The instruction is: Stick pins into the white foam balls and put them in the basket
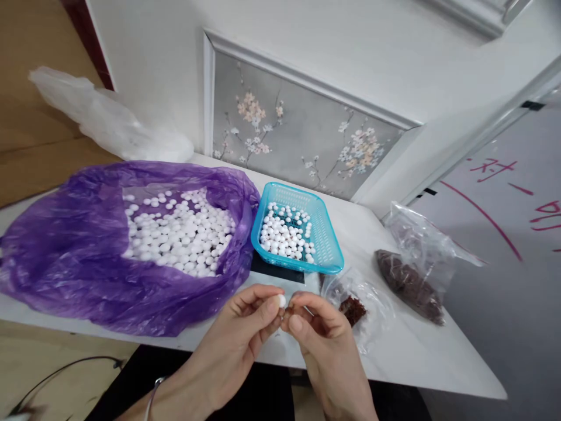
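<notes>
My left hand (252,324) pinches a small white ball (281,300) between thumb and fingertips, above the table's front part. Close against it, my right hand (322,336) has thumb and fingers pressed together; what they hold, if anything, is hidden. Beyond both hands, a blue plastic basket (331,248) contains many similar white balls, some with small dark or reddish specks. Further left, a purple plastic bag (87,251) lies open around a large heap of white balls (179,234). Beside my right hand, a clear bag (372,310) holds reddish-brown shredded material (352,310).
A zip bag of dark brown material (409,286) lies on the white table (456,365) at the right, near a whiteboard (504,234) with red writing. Behind stand a crumpled white bag (114,126) and a framed flower panel (289,111). A dark flat piece (278,271) lies under the basket.
</notes>
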`<move>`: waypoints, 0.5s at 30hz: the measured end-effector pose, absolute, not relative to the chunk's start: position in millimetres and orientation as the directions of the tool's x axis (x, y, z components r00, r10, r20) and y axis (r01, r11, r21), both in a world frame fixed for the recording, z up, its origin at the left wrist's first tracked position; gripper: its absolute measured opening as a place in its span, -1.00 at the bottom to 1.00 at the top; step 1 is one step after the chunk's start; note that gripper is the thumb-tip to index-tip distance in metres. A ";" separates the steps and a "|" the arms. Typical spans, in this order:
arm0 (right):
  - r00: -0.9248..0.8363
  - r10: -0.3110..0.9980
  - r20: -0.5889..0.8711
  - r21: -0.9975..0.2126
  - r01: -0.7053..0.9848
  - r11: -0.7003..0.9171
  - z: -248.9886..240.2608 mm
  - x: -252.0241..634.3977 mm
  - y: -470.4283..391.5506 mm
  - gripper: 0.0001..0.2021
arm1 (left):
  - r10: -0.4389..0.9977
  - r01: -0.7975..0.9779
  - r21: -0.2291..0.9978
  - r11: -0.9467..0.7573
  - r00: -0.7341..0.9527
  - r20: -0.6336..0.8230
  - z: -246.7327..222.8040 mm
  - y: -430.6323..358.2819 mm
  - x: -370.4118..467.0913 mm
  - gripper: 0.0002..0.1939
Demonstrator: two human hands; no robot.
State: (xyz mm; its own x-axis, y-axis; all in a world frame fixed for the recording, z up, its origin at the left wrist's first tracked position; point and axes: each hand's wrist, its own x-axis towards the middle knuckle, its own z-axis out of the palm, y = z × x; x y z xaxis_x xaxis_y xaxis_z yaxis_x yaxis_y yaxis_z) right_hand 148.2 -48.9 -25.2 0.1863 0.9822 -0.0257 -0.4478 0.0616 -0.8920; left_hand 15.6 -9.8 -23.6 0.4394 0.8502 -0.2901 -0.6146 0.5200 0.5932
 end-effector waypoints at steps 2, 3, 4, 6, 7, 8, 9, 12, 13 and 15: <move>0.207 0.978 -0.027 -0.904 -0.422 0.065 -27.5 151.0 -46.3 -0.89 | 0.843 -0.600 0.600 0.530 0.450 -0.295 -24.9 -6.4 19.1 -0.92; 0.216 0.976 -0.029 -0.910 -0.409 0.063 -28.9 151.8 -45.2 -0.90 | 0.839 -0.595 0.598 0.537 0.452 -0.303 -25.0 -5.1 20.4 -0.92; 0.228 0.973 -0.037 -0.918 -0.394 0.057 -30.4 152.3 -44.4 -0.91 | 0.834 -0.593 0.591 0.546 0.455 -0.313 -24.8 -4.0 21.4 -0.91; 0.263 0.962 -0.068 -0.935 -0.354 0.031 -33.7 152.5 -43.6 -0.88 | 0.815 -0.590 0.566 0.576 0.465 -0.345 -24.3 -2.7 22.4 -0.89; 0.283 0.956 -0.080 -0.945 -0.327 0.018 -35.2 152.4 -43.7 -0.86 | 0.805 -0.589 0.551 0.591 0.469 -0.363 -24.2 -2.3 22.5 -0.89; 0.305 0.949 -0.084 -0.957 -0.291 0.009 -36.4 152.3 -44.0 -0.84 | 0.795 -0.588 0.536 0.606 0.471 -0.383 -24.2 -2.1 22.3 -0.88; 0.322 0.944 -0.076 -0.970 -0.245 0.006 -37.2 152.2 -44.6 -0.83 | 0.785 -0.584 0.525 0.619 0.474 -0.399 -24.4 -2.0 22.0 -0.88; 0.341 0.940 0.021 -0.996 -0.076 0.050 -36.9 151.7 -46.5 -0.85 | 0.772 -0.576 0.514 0.636 0.474 -0.423 -26.2 -1.6 20.2 -0.89; 0.332 0.942 0.057 -0.997 -0.032 0.072 -36.1 151.5 -47.1 -0.87 | 0.770 -0.572 0.515 0.638 0.477 -0.425 -26.9 -1.4 19.4 -0.89; 0.311 0.945 0.099 -0.994 -0.010 0.108 -33.7 150.2 -48.0 -0.90 | 0.771 -0.569 0.520 0.637 0.482 -0.416 -28.1 -0.7 17.8 -0.89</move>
State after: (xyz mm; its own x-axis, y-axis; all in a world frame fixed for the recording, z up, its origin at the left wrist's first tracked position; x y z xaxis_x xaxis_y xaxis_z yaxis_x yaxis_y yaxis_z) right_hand 150.2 -48.0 -33.7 0.3107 0.9453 0.0992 -0.0104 0.1077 -0.9941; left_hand 17.8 -0.7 -28.1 0.4820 0.7710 -0.4162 -0.5693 0.6367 0.5201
